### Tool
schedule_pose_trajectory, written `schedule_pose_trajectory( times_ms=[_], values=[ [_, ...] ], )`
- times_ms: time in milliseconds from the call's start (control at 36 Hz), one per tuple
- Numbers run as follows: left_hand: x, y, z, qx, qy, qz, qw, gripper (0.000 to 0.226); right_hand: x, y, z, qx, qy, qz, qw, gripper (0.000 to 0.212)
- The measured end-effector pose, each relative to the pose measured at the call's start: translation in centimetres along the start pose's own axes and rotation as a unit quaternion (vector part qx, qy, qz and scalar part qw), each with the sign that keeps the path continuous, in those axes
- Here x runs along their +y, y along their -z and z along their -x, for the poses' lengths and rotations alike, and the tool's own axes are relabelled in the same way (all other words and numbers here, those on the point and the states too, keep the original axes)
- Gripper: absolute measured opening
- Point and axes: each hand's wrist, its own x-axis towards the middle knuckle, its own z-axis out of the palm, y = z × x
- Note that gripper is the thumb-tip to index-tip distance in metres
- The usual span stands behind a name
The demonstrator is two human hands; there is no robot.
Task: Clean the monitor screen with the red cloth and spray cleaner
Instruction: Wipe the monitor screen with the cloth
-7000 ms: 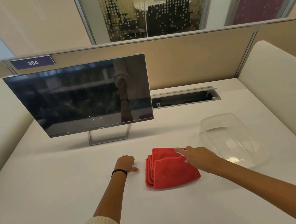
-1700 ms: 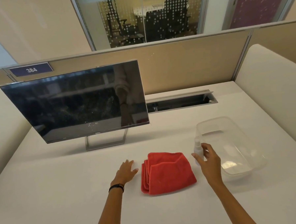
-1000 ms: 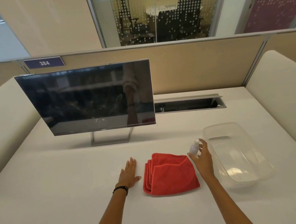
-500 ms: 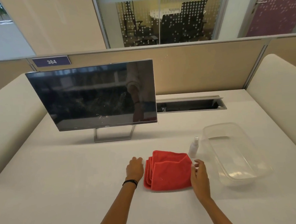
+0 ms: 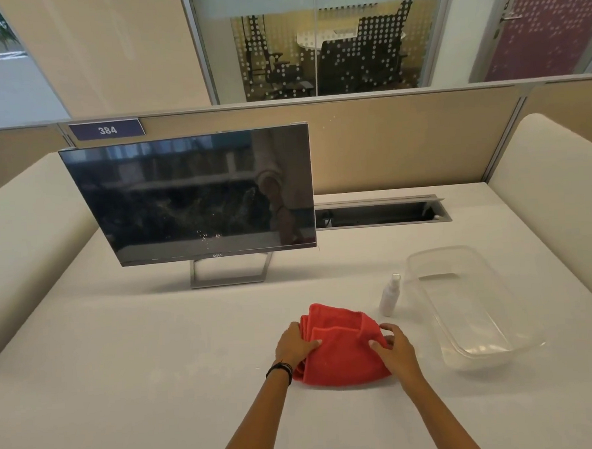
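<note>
- The monitor (image 5: 190, 195) stands back left on the counter (image 5: 158, 369), its screen speckled.
- We pick up the red cloth (image 5: 342, 352) at near centre: left hand (image 5: 292, 348) and right hand (image 5: 399, 351) pinch its sides, fingers (image 5: 376, 344) curled.
- The spray cleaner (image 5: 390, 295) stands just beyond, untouched. We judge that lifting the cloth comes next.

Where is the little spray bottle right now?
In the head view the spray bottle stands upright on the desk, right of centre, just beyond the red cloth and close to the left of the clear tub.

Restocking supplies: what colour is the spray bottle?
The spray bottle is white, best seen in the head view.
</note>
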Motion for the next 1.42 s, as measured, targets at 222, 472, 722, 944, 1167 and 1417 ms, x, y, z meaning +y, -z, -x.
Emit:
schedule_pose_trajectory(
  times_ms=[222, 472, 722, 944, 1167, 1417],
  values=[
    [-1.0, 2.1, 0.4, -0.117, -0.024, 0.174, 0.978, 0.026, -0.2, -0.3, -0.1, 0.037, -0.032, -0.009, 0.999, 0.032],
    [-1.4, 7.1, 2.0, -0.225, -0.042, 0.191, 0.954, 0.045, -2.3, -2.3, 0.8, 0.043, -0.048, -0.093, 0.994, 0.006],
    [-2.1, 13.0, 3.4, -0.252, -0.026, 0.313, 0.915, 0.039, -5.9, -6.4, 2.0, -0.012, -0.013, -0.142, 0.990, 0.033],
    [-2.7, 17.0, 3.5, -0.172, 0.010, 0.441, 0.881, 0.025, -8.7, -9.3, 2.7, -0.126, 0.029, -0.174, 0.976, 0.033],
    [-3.8, 19.9, 3.6, -0.112, -0.015, 0.555, 0.824, 0.028, -11.4, -12.6, 2.8, -0.014, -0.022, -0.269, 0.963, 0.021],
    [-5.0, 21.8, 4.1, -0.123, -0.079, 0.549, 0.823, 0.052, -15.9, -16.7, 5.7, -0.210, -0.066, -0.311, 0.925, 0.036]
  ],
)
